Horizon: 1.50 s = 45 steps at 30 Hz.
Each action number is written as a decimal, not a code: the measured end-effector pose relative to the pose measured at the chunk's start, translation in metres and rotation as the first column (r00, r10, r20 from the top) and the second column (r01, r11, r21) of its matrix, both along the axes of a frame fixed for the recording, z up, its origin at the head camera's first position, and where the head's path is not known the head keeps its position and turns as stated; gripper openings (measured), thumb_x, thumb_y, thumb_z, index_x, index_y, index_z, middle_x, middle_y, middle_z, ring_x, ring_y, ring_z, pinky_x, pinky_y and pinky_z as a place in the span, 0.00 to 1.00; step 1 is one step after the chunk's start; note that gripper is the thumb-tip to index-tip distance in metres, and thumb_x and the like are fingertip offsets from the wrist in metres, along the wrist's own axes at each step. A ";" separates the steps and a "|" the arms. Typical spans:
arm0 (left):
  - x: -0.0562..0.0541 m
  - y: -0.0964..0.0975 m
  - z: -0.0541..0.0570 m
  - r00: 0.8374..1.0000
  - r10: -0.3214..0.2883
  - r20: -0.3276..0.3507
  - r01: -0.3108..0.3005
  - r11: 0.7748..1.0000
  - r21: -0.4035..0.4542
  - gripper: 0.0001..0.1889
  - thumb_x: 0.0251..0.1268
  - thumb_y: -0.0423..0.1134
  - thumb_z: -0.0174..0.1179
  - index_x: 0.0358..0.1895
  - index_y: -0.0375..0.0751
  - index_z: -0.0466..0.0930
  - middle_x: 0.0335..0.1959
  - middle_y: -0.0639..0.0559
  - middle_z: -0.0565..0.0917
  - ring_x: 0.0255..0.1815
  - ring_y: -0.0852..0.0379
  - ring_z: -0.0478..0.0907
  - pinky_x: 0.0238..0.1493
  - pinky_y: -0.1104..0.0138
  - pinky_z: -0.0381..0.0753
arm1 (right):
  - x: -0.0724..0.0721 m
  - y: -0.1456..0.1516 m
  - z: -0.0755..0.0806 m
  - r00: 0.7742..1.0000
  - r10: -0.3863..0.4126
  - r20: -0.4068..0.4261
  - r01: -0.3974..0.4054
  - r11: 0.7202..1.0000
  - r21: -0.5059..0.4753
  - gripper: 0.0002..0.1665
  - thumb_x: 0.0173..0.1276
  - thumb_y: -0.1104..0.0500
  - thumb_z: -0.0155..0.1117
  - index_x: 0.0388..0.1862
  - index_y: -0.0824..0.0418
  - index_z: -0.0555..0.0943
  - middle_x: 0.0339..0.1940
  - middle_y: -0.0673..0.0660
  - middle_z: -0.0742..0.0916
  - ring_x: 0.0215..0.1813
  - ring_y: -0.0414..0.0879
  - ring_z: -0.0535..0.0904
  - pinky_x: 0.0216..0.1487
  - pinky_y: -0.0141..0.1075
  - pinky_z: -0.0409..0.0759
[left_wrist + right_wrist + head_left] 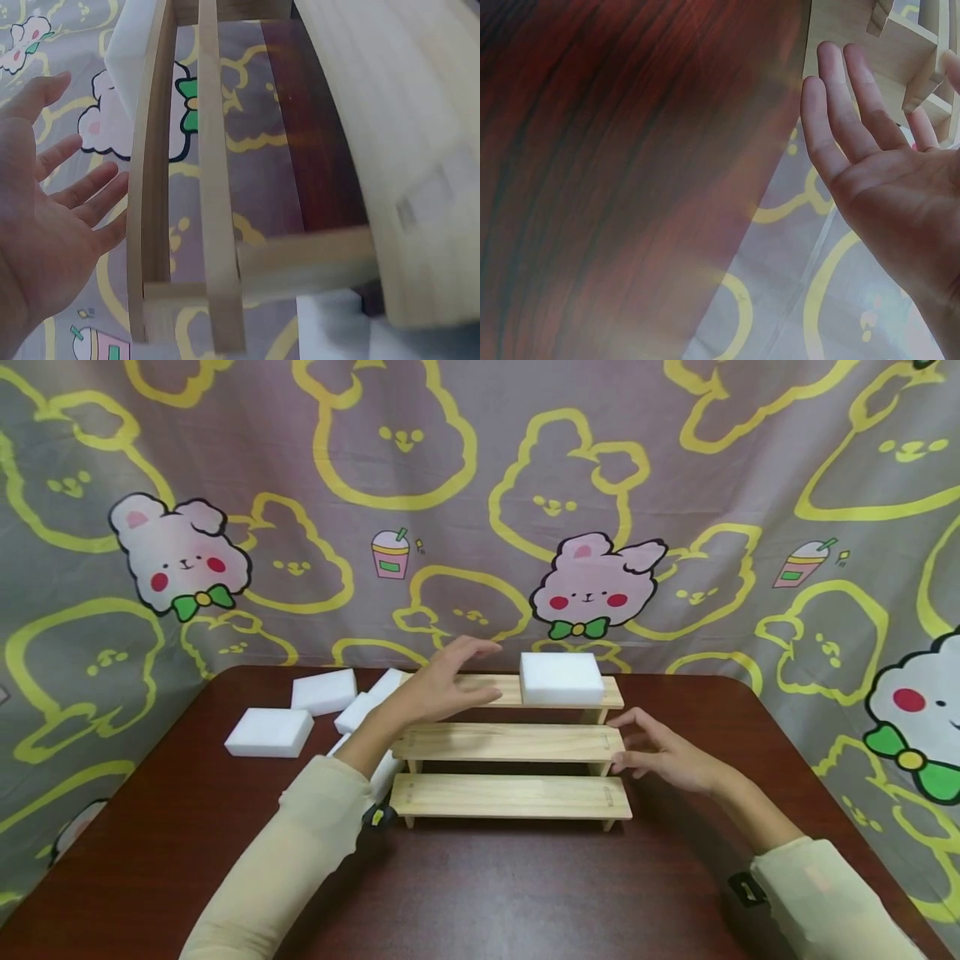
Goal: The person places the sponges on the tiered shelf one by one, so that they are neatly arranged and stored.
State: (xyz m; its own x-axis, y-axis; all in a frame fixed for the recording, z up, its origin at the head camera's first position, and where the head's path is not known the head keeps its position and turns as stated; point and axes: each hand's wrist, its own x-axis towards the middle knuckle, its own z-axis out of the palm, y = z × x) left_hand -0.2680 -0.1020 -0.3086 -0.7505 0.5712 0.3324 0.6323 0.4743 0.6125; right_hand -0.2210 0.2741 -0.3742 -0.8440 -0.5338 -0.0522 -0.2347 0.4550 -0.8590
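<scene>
A three-tier wooden stand (510, 795) stands on the table. On the right part of its top tier lies a white foam-like block (562, 677), partly visible in the left wrist view too. My left hand (435, 687) hovers over the left part of the top tier, to the left of that block, with fingers and thumb spread and nothing between them. At the stand's right end is my right hand (667, 753), thumb and fingers apart, fingertips right at the edge of the middle tier. In the right wrist view its fingers (838, 101) are extended.
More white blocks (270, 732) lie to the left of the stand, some partly hidden behind my left forearm. The dark reddish-brown table (510, 893) extends around the stand. Behind it hangs a patterned cloth (450, 527) with cartoon rabbits.
</scene>
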 end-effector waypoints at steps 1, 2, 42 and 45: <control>0.001 -0.003 0.000 1.000 0.002 -0.001 -0.002 1.000 0.003 0.33 0.68 0.45 0.69 0.73 0.38 0.71 0.67 0.41 0.75 0.68 0.43 0.71 0.70 0.49 0.70 | 0.000 0.000 0.000 1.000 -0.001 0.001 0.001 1.000 0.000 0.27 0.77 0.60 0.63 0.67 0.65 0.63 0.49 0.66 0.85 0.49 0.57 0.86 0.47 0.53 0.82; 0.002 -0.006 -0.001 1.000 0.005 -0.005 -0.004 1.000 0.007 0.33 0.68 0.45 0.69 0.72 0.38 0.71 0.67 0.41 0.75 0.68 0.43 0.72 0.70 0.48 0.70 | 0.000 0.000 0.000 1.000 -0.001 0.002 0.001 1.000 -0.001 0.27 0.77 0.60 0.63 0.67 0.65 0.63 0.49 0.66 0.85 0.49 0.57 0.86 0.48 0.53 0.82; 0.033 -0.115 -0.023 0.971 0.239 -0.033 -0.240 0.970 -0.044 0.31 0.69 0.38 0.70 0.72 0.33 0.71 0.64 0.37 0.77 0.65 0.39 0.74 0.66 0.45 0.73 | 0.001 0.000 -0.001 1.000 -0.005 0.001 0.005 1.000 -0.018 0.28 0.77 0.60 0.63 0.67 0.65 0.63 0.50 0.67 0.84 0.50 0.57 0.86 0.47 0.52 0.82; 0.034 -0.125 -0.024 0.963 0.269 -0.026 -0.270 0.961 -0.058 0.30 0.70 0.37 0.69 0.71 0.31 0.70 0.65 0.35 0.76 0.66 0.38 0.73 0.66 0.44 0.72 | 0.001 0.000 -0.002 1.000 -0.007 0.002 0.007 1.000 -0.017 0.28 0.77 0.60 0.63 0.67 0.65 0.63 0.50 0.67 0.84 0.50 0.57 0.86 0.48 0.53 0.82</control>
